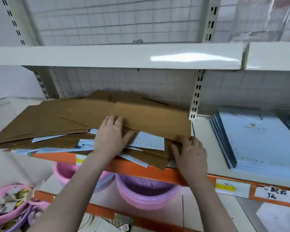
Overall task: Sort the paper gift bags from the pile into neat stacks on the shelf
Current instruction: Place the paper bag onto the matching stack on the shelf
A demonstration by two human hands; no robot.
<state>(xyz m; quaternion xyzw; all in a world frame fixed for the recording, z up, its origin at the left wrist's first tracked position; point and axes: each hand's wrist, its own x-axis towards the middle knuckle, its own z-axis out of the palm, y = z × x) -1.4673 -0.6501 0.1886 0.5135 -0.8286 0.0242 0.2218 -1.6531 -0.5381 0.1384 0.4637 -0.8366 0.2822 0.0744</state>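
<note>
A person's left hand (111,136) presses flat on the brown gift bags (84,118) piled at the shelf's (141,171) front edge, while the right hand (189,153) apparently pinches the top bag's (151,121) near corner.

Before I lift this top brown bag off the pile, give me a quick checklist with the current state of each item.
1. Left hand on the top brown bag: ok, resting flat on it.
2. Right hand gripping the bag's near right corner: ok.
3. Top bag free of the light blue bags beneath: cannot tell, they interleave.
4. Neat blue stack right of the upright: ok.
5. Pile within the shelf edge: not ok, bags overhang.
</note>
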